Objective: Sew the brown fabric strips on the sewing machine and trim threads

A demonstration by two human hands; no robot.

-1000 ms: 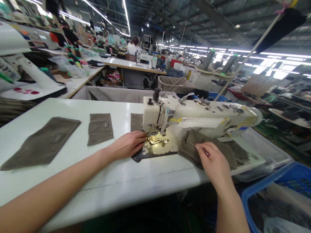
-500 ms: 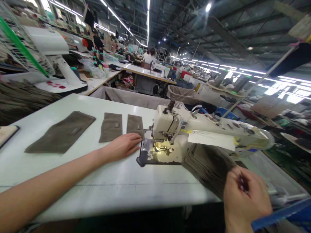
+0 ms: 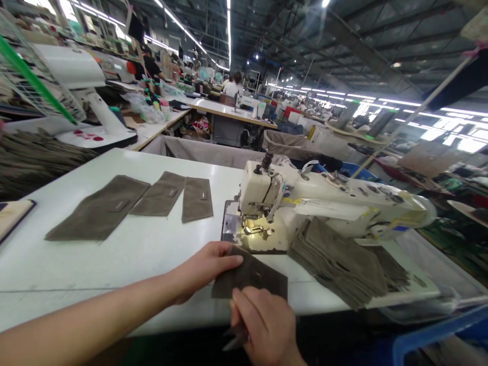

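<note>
My left hand (image 3: pixel 208 267) pinches the upper left corner of an olive-brown fabric panel (image 3: pixel 253 272), thumb on top, in front of the sewing machine (image 3: pixel 263 198). My right hand (image 3: pixel 267 320) is closed around small thread snips (image 3: pixel 235 339), their dark blades pointing left and partly blurred. Its fingertips touch or nearly touch the panel's lower edge. The panel has a small slot or tab near its middle. To the right of the machine's bed lies a stack of similar panels (image 3: pixel 339 259).
Three flat panels lie left of the machine: a large one (image 3: pixel 101 206), a middle one (image 3: pixel 162 195) and a narrow one (image 3: pixel 197 199). A white fan (image 3: pixel 72 71) and a fabric pile (image 3: pixel 34 157) stand at far left. A blue bin (image 3: pixel 438 335) sits front right.
The two smaller panels have shifted left. My left hand has come toward the table's front edge and now holds a panel. My right hand has moved left from beside the stack to this panel.
</note>
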